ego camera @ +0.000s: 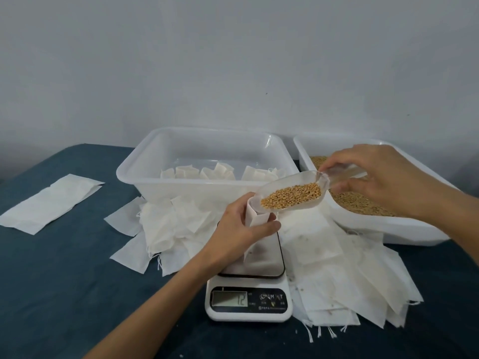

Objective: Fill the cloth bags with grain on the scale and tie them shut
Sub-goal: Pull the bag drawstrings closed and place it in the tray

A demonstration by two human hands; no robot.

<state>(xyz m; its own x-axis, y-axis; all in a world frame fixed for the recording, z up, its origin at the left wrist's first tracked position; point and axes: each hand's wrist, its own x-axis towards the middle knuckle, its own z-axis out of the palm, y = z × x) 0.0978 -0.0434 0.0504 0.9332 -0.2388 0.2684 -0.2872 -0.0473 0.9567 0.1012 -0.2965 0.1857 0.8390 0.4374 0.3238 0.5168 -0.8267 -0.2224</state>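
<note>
While my left hand (243, 226) grips an upright cloth bag (255, 216) on the scale (250, 301), my right hand (375, 177) pinches the handle of a clear scoop (293, 193) — loaded with grain (291, 195) — just above the bag's mouth. The scale's display reads 12; flat bags (337, 275) lie around it on the table (64, 281).

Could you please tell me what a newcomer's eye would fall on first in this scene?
Probably the clear scoop of golden grain, held at centre by the right hand over the cloth bag that the left hand grips on the scale. Behind stand two white tubs.
</note>
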